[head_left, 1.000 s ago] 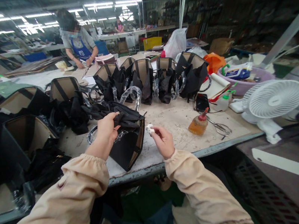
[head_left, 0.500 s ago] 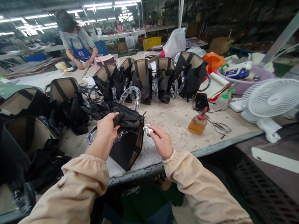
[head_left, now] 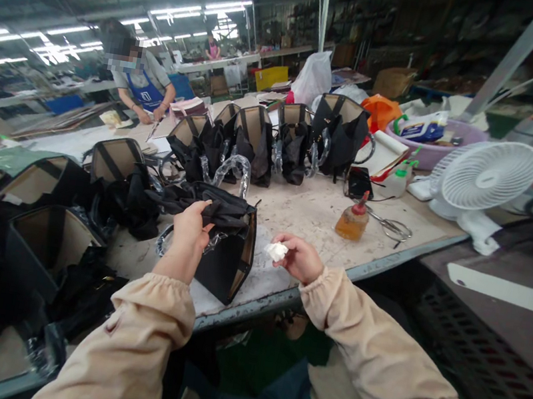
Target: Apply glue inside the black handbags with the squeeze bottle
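A black handbag [head_left: 221,265] lies tilted near the table's front edge, its gathered dark lining uppermost and a plastic-wrapped handle behind it. My left hand [head_left: 189,231] is closed on the bag's lining, thumb on top. To the right of the bag, a small gap away from its edge, my right hand [head_left: 301,259] pinches a crumpled white wad [head_left: 276,250] that looks like cloth or tissue. The bag's far side is hidden under the lining and my left hand.
Several black handbags [head_left: 251,133] stand along the back and left of the table [head_left: 315,214]. On the right are an amber glue bottle [head_left: 353,221], scissors [head_left: 393,229], a phone [head_left: 359,182], a white fan [head_left: 490,175] and a purple basin [head_left: 430,154]. A co-worker [head_left: 145,86] stands across the table.
My right hand has drawn back from the bag's edge, to the right and slightly down, with the white wad still in its fingers. My left hand and the bag have stayed in place.
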### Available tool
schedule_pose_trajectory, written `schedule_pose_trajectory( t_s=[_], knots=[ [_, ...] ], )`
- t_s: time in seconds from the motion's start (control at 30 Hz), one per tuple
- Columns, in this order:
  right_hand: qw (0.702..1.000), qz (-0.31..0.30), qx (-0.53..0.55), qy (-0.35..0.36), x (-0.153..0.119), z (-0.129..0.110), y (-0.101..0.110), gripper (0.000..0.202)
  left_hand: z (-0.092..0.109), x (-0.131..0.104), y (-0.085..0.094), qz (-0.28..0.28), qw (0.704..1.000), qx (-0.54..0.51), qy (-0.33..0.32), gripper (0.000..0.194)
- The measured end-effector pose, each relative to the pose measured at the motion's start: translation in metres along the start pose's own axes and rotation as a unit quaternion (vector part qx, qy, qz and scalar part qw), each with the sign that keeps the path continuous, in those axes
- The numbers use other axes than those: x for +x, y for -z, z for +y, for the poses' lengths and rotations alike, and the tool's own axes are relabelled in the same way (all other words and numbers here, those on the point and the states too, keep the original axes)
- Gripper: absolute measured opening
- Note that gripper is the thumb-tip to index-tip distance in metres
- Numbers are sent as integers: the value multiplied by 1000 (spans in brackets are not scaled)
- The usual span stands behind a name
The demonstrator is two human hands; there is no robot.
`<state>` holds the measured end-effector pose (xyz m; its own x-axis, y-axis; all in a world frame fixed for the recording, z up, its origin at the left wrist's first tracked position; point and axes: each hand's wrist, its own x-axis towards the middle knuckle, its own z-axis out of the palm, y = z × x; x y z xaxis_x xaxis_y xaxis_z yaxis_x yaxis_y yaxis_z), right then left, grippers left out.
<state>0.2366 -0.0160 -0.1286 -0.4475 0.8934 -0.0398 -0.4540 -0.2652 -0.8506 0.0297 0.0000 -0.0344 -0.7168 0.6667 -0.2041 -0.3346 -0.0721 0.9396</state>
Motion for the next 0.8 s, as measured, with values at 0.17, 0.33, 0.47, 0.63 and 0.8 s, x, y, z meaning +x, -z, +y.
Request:
schedule_pose_trajectory(
  t_s=[0.17,0.33,0.47,0.63,0.8],
  knots=[
    [997,48,17,52,3,-3,-1,16,-2,3,2,-10,1000,1,3,23],
    [995,43,-5,92,8,-1,-8,21,-1,2,1,-2,1000,-3,2,23],
    [983,23,-109,143,9,4,-9,21,0,0,0,-5,1000,-4,1,21],
    [964,35,-197,176,15,12,-6,25,0,-1,2,-12,1000,-3,5,19],
    [938,33,-262,223,19,14,-7,27,0,0,3,-16,1000,-12,4,19]
  ],
)
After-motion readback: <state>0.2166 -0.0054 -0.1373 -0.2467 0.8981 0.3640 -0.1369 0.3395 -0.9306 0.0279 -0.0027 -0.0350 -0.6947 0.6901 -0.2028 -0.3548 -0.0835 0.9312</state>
